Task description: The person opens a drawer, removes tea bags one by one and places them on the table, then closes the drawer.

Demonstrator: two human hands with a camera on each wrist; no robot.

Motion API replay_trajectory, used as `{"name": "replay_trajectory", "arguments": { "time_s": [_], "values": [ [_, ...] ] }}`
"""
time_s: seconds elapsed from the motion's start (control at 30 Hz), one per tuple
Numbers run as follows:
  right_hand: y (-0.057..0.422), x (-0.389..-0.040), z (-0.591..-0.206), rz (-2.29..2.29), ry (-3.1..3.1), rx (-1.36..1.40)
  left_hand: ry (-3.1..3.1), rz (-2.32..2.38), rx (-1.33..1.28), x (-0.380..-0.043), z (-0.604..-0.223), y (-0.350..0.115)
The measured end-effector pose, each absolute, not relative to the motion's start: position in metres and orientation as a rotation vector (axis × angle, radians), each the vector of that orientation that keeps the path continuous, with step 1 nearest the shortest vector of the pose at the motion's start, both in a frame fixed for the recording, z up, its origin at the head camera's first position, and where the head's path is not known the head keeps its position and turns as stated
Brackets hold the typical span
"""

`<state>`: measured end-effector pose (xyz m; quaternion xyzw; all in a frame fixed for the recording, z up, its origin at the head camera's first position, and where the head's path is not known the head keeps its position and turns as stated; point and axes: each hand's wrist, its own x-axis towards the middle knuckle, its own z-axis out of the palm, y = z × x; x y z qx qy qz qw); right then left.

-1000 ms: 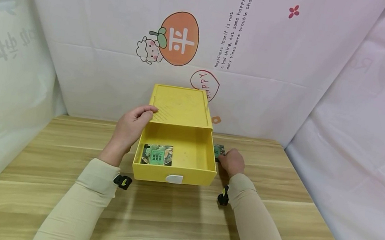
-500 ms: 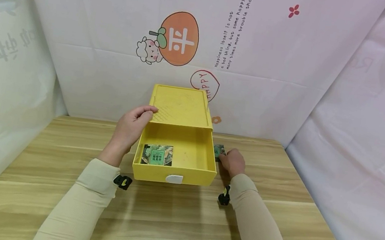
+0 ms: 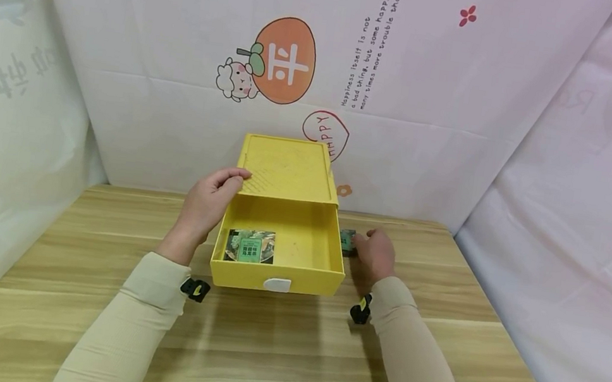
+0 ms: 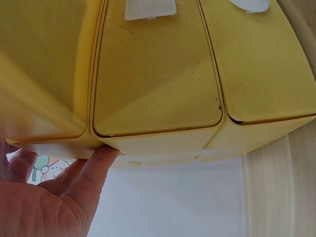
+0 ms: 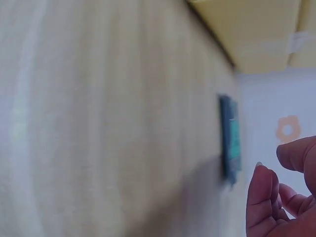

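A yellow drawer cabinet (image 3: 288, 166) stands at the middle back, its top drawer (image 3: 303, 282) pulled out. My left hand (image 3: 210, 201) grips the cabinet's top left front corner; in the left wrist view the fingers (image 4: 96, 170) reach over its edge. A green tea packet (image 3: 250, 246) leans in the drawer's front left corner. To the right of the cabinet, another green tea packet (image 5: 230, 138) sits on the table. Beside it my right hand (image 3: 375, 254) holds nothing, thumb and fingers parted and clear of the packet in the right wrist view.
Two lower drawers (image 4: 158, 74) of the cabinet are closed, with white pull tabs. The wood-grain table (image 3: 273, 365) runs out in front and to both sides. A printed white cloth (image 3: 410, 89) hangs close behind the cabinet, and white sheets flank the table.
My right hand has let go of the tea packet beside the cabinet and drawn slightly right, its fingers opening. The left hand, cabinet and drawer have stayed in place.
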<state>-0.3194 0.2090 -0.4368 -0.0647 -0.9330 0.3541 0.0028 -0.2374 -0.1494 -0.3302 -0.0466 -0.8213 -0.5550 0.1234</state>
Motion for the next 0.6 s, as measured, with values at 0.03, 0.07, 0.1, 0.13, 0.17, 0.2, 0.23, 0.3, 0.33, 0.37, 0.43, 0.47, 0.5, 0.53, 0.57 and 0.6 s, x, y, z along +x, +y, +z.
{"name": "replay_trajectory", "arguments": {
  "time_s": [0.03, 0.07, 0.1, 0.13, 0.17, 0.2, 0.23, 0.3, 0.33, 0.37, 0.43, 0.47, 0.5, 0.53, 0.57, 0.6],
  "values": [
    [0.209, -0.319, -0.433, 1.120, -2.910, -0.196, -2.395, -1.622, -0.136, -0.238, -0.330, -0.149],
    [0.209, -0.318, -0.430, 1.138, -2.892, -0.194, -2.394, -1.624, -0.136, -0.238, -0.330, -0.149],
    [0.209, -0.317, -0.426, 1.156, -2.878, -0.189, -2.393, -1.629, -0.136, -0.238, -0.330, -0.149],
    [0.208, -0.316, -0.423, 1.172, -2.863, -0.184, -2.391, -1.632, -0.136, -0.238, -0.330, -0.149],
    [0.207, -0.315, -0.419, 1.184, -2.846, -0.180, -2.391, -1.633, -0.137, -0.238, -0.330, -0.149],
    [0.206, -0.314, -0.416, 1.204, -2.829, -0.174, -2.391, -1.634, -0.138, -0.238, -0.330, -0.149],
    [0.205, -0.312, -0.413, 1.233, -2.810, -0.169, -2.392, -1.634, -0.138, -0.238, -0.330, -0.150],
    [0.204, -0.310, -0.407, 1.280, -2.775, -0.165, -2.393, -1.632, -0.137, -0.237, -0.330, -0.149],
    [0.203, -0.309, -0.404, 1.297, -2.756, -0.158, -2.394, -1.631, -0.136, -0.237, -0.330, -0.149],
    [0.202, -0.308, -0.400, 1.315, -2.738, -0.156, -2.395, -1.629, -0.135, -0.237, -0.329, -0.149],
    [0.200, -0.306, -0.392, 1.348, -2.697, -0.155, -2.396, -1.628, -0.135, -0.237, -0.329, -0.149],
    [0.198, -0.304, -0.388, 1.353, -2.677, -0.148, -2.396, -1.629, -0.135, -0.237, -0.329, -0.149],
    [0.197, -0.302, -0.384, 1.357, -2.658, -0.140, -2.396, -1.628, -0.137, -0.237, -0.329, -0.149],
    [0.195, -0.300, -0.379, 1.358, -2.640, -0.130, -2.396, -1.630, -0.138, -0.237, -0.329, -0.149],
    [0.193, -0.298, -0.374, 1.351, -2.624, -0.120, -2.396, -1.631, -0.139, -0.237, -0.329, -0.149],
    [0.191, -0.296, -0.370, 1.342, -2.607, -0.103, -2.395, -1.633, -0.140, -0.237, -0.329, -0.149]
  ]
}}
